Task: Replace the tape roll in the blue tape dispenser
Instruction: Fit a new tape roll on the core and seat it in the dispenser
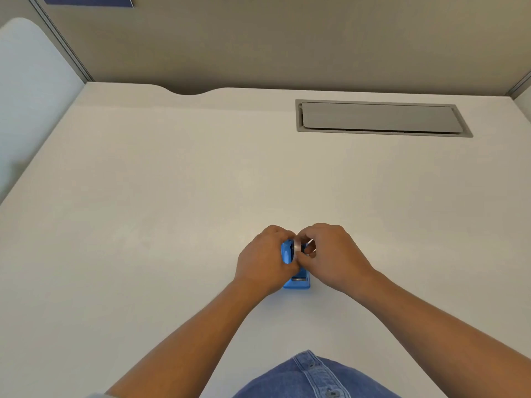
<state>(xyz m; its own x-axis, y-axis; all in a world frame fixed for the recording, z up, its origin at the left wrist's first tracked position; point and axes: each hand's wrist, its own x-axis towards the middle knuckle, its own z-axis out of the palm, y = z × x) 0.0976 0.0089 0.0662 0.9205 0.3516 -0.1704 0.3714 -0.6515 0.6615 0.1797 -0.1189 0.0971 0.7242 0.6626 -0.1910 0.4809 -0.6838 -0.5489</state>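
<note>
The left hand point(263, 261) grips the blue tape dispenser point(297, 280) on the bench point(172, 196). The right hand point(334, 254) fingers pinch the tape roll point(298, 248) at its top.

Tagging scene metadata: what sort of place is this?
Probably an office cubicle desk: a plain off-white desk top with a recessed grey cable-access flap, closed in by beige partition panels with metal trim.

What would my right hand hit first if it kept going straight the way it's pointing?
The right hand points left toward the tape roll on the blue dispenser, so the roll comes first, with the left hand just beyond. It probably touches the roll already; depth is unclear.
</note>
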